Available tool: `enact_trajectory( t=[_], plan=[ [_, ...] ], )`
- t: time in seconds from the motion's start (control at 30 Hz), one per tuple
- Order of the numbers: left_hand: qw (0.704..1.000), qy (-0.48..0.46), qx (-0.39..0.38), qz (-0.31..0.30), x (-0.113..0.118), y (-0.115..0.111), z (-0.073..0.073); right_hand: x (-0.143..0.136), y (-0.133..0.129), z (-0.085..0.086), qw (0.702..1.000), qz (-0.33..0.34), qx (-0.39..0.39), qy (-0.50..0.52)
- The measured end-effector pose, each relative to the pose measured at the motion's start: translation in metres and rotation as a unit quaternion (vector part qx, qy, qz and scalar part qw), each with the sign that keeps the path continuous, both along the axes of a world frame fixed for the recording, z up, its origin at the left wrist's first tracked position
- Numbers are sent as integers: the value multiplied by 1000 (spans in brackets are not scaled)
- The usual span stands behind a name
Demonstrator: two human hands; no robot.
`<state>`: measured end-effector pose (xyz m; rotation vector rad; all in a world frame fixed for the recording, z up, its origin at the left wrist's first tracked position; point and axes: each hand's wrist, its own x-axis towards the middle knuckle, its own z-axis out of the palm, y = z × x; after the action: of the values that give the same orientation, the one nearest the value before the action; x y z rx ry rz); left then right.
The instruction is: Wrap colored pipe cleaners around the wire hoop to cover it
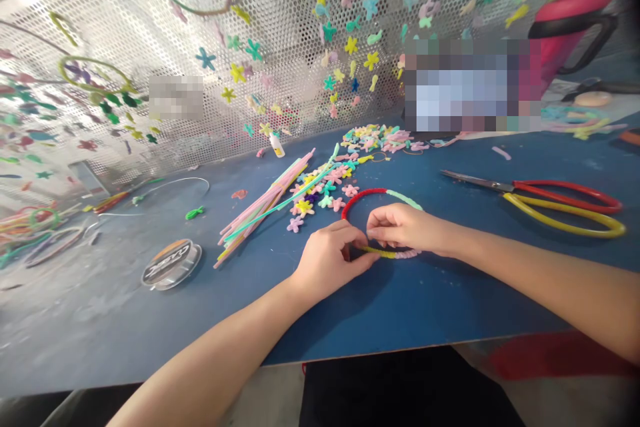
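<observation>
A ring wrapped in coloured pipe cleaners [367, 193] is held just over the blue table, with red, mint, yellow and pale pink stretches showing. My left hand [333, 257] grips its left side between thumb and fingers. Inside the ring, my right hand [397, 225] has its fingertips pinched together close to the left fingers. Whatever the right fingertips pinch is too small to make out. Behind the ring lie small pipe-cleaner flowers [305, 207] in a loose heap, and a bundle of long pipe cleaners [270, 200] rests to their left.
Scissors [510, 188] with red and yellow handles lie at right. A clear spool [171, 265] lies at left, and a small white glue bottle [277, 145] stands behind. Flower strings hang before a perforated metal panel [280, 27]. A pink tumbler [570, 27] stands back right.
</observation>
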<state>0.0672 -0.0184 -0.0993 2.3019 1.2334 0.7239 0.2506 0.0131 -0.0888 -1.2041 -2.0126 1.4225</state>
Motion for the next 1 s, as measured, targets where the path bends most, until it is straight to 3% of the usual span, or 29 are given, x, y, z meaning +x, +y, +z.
enact_trajectory(
  t=[0.6, 1.0],
  plan=[
    [1000, -6, -2, 21, 3, 1, 0, -1, 1, -5, 1000, -1, 11, 2],
    [969, -188, -161, 4, -20, 11, 14, 3, 3, -7, 998, 17, 2, 60]
  ],
)
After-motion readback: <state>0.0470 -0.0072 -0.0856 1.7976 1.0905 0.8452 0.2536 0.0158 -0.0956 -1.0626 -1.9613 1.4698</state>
